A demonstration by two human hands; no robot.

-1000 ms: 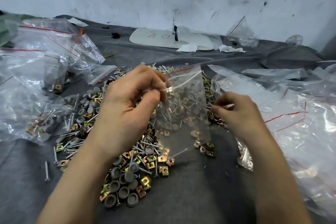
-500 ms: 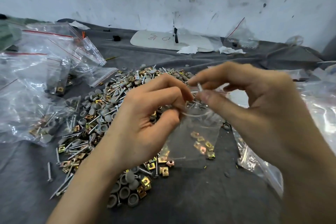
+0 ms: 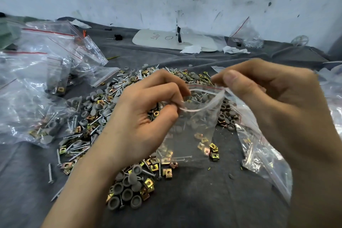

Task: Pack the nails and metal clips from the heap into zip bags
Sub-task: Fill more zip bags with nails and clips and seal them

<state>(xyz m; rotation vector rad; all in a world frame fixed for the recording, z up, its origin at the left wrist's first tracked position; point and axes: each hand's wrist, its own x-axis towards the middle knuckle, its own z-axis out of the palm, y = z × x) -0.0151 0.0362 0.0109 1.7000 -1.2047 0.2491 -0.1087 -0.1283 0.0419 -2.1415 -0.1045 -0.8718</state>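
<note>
left hand (image 3: 140, 122): thumb and forefinger pinch the near lip of a small clear plastic zip bag with a red line at its mouth (image 3: 192, 131). right hand (image 3: 273, 109): thumb and fingers pinch the far lip at its right corner. the mouth is drawn apart between the two hands, and the bag hangs just above the near edge of the mixed heap of silver nails, brass-coloured metal clips and grey round caps (image 3: 103, 113). whether the clips seen through the film lie inside the bag or beneath it cannot be told.

assessment: the film is thin, limp, light and likely slippery. the thick zip ridge is the firmest place to grip. nails are hard and pointed and may pierce the film. clips are small and dense, best taken in small pinches.

surroundings: filled clear bags (image 3: 37, 87) lie left of the heap, loose clear bags (image 3: 262, 153) lie right, all on the grey cloth (image 3: 194, 200) covering the counter.
</note>
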